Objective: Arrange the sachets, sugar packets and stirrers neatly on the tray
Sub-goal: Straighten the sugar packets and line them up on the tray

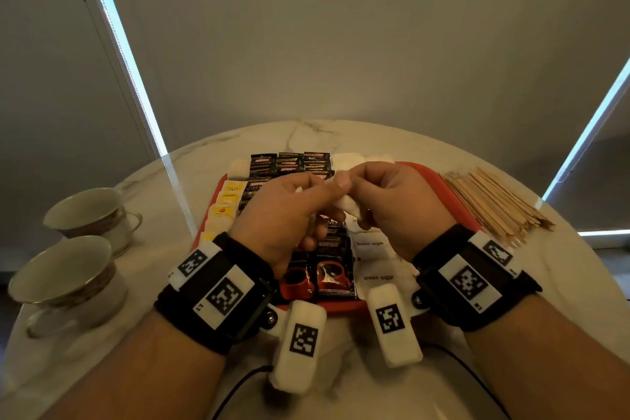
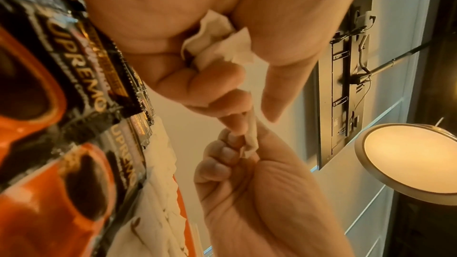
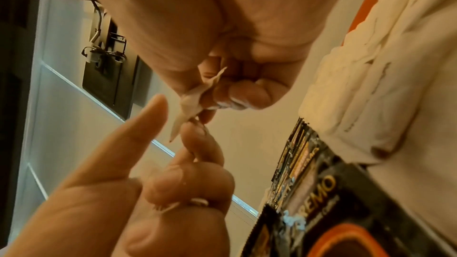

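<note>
White paper packet [image 2: 223,50] pinched between both hands above red tray [image 1: 453,191]: crumpled end tucked under curled left hand [image 1: 286,211] fingers, other end nipped by right hand [image 1: 392,208] fingertips [image 2: 228,145]. Left index finger straight, off paper. Packet print unreadable; middle hidden behind knuckles. Below fingers: glossy black coffee sachets [image 1: 332,266], soft white brown-sugar packets [image 1: 371,249]. Right of right-hand fingers, off tray: flat wooden stirrers [image 1: 494,204], fanned pile.

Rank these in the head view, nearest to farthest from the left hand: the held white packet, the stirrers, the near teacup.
From the left hand:
1. White packet, pinched between both hands.
2. Near teacup, off to the left.
3. Stirrers, right of the tray.
</note>
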Available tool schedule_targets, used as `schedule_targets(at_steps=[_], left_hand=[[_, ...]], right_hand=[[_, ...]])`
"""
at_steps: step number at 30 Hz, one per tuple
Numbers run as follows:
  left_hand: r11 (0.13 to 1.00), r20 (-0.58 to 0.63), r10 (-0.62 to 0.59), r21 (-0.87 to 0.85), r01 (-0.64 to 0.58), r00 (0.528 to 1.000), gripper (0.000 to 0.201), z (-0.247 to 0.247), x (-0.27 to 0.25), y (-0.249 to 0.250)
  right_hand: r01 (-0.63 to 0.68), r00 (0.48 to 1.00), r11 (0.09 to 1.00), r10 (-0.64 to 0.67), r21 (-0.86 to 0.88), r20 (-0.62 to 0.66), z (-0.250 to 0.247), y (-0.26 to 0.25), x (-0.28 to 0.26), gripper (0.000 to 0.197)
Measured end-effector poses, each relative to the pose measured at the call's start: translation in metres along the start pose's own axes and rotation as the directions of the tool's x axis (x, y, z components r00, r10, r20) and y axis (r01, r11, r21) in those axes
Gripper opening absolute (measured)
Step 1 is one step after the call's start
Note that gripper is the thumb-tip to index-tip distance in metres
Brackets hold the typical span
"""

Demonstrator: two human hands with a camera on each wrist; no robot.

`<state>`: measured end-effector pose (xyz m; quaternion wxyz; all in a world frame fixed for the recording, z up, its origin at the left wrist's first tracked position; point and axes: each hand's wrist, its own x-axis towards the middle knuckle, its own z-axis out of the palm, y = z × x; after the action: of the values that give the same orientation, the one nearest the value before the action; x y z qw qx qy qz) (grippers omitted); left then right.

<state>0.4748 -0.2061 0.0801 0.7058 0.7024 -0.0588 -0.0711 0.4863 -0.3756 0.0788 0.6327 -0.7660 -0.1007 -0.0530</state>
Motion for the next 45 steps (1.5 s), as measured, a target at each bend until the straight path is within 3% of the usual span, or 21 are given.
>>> schedule_targets(at_steps=[5, 9, 13, 18, 22, 25, 30, 37, 42, 45], left_hand=[[0.999, -0.113, 0.014, -0.045, -0.019, 0.993, 0.022, 0.001, 0.003, -0.003], [0.995, -0.224, 0.089, -0.016, -0.095, 0.970, 0.016, 0.002, 0.004, -0.006], [0.992, -0.268, 0.058, -0.091, -0.085, 0.962, 0.013, 0.003, 0.006, -0.004], [0.974, -0.255, -0.041, -0.227, -0.019, 0.966, 0.009, 0.003, 0.008, -0.001], [0.954, -0.272, -0.079, -0.301, -0.007, 0.959, 0.008, -0.001, 0.008, 0.003], [0.953, -0.275, -0.083, -0.303, -0.004, 0.958, 0.016, -0.001, 0.008, 0.005], [0.953, -0.281, -0.098, -0.304, 0.008, 0.955, 0.023, -0.002, 0.010, 0.005], [0.955, -0.290, -0.104, -0.296, 0.014, 0.951, 0.015, -0.004, 0.009, 0.007], [0.949, -0.268, -0.116, -0.313, 0.028, 0.957, 0.008, -0.003, 0.008, 0.009], [0.931, -0.234, -0.164, -0.359, 0.071, 0.958, 0.003, -0.002, 0.008, 0.008]], right_hand=[[-0.035, 0.999, 0.997, 0.036, 0.074, -0.009, -0.006, 0.000, -0.002, 0.028], [-0.083, 0.997, 0.979, 0.083, 0.186, 0.003, -0.011, -0.001, -0.002, 0.016], [-0.127, 0.991, 0.964, 0.135, 0.233, -0.018, -0.019, -0.008, 0.008, 0.007], [-0.233, 0.958, 0.971, 0.238, 0.045, -0.161, -0.032, -0.005, 0.037, 0.004], [-0.426, 0.897, 0.895, 0.398, -0.135, -0.191, -0.043, 0.003, 0.057, 0.004], [-0.478, 0.876, 0.841, 0.439, -0.252, -0.199, -0.042, 0.004, 0.063, 0.005], [-0.501, 0.865, 0.808, 0.458, -0.310, -0.204, -0.037, 0.005, 0.067, 0.005], [-0.505, 0.859, 0.731, 0.474, -0.459, -0.193, -0.032, 0.003, 0.069, 0.011], [-0.415, 0.908, 0.790, 0.327, -0.451, -0.263, -0.029, -0.001, 0.068, 0.010], [-0.414, 0.910, 0.785, 0.376, -0.461, -0.177, -0.020, -0.004, 0.067, 0.010]])
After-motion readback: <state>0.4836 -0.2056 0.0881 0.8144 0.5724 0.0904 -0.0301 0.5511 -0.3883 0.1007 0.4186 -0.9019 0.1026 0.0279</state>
